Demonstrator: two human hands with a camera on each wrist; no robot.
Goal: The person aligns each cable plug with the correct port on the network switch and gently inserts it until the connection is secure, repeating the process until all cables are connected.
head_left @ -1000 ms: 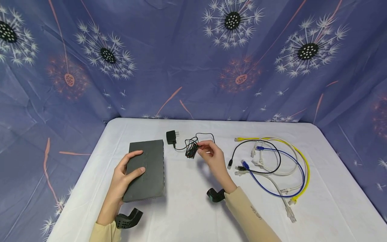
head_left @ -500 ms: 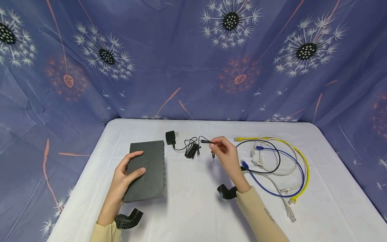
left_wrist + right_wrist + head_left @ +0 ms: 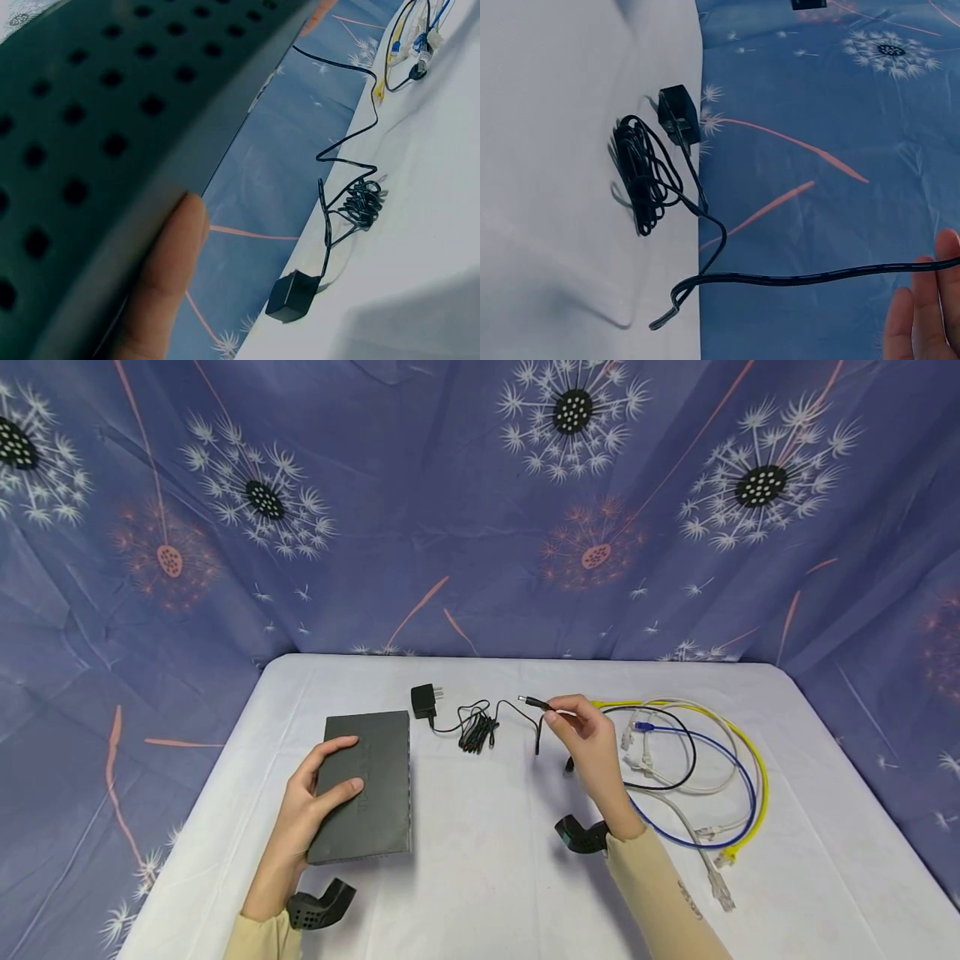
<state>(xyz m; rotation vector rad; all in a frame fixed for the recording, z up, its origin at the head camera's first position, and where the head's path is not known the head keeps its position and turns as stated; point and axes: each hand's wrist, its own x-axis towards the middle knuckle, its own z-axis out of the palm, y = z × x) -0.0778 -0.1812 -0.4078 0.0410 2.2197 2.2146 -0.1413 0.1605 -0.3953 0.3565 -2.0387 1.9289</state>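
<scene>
My left hand (image 3: 303,797) grips a dark grey network switch (image 3: 386,793) by its left side, thumb and a finger over the top face. Round vent holes run along the wall of the switch (image 3: 112,142) in the left wrist view. Between thumb and fingertips, my right hand (image 3: 588,752) pinches the power cord by its barrel plug (image 3: 534,702), whose tip points left. A loop of cord hangs below the plug. The cord leads back to a bundled coil (image 3: 474,732) and a black power adapter (image 3: 423,702) lying on the table. Right-hand fingers (image 3: 926,315) edge into the right wrist view.
Several network cables lie looped at the right, among them a yellow cable (image 3: 763,777), a blue cable (image 3: 750,785) and a black cable (image 3: 690,752). My right hand partly covers them. A patterned blue cloth (image 3: 450,527) hangs behind the white table (image 3: 480,893).
My right hand has moved right from the coil, drawing out the cord's end, and the barrel plug now shows. The left hand and switch have hardly moved.
</scene>
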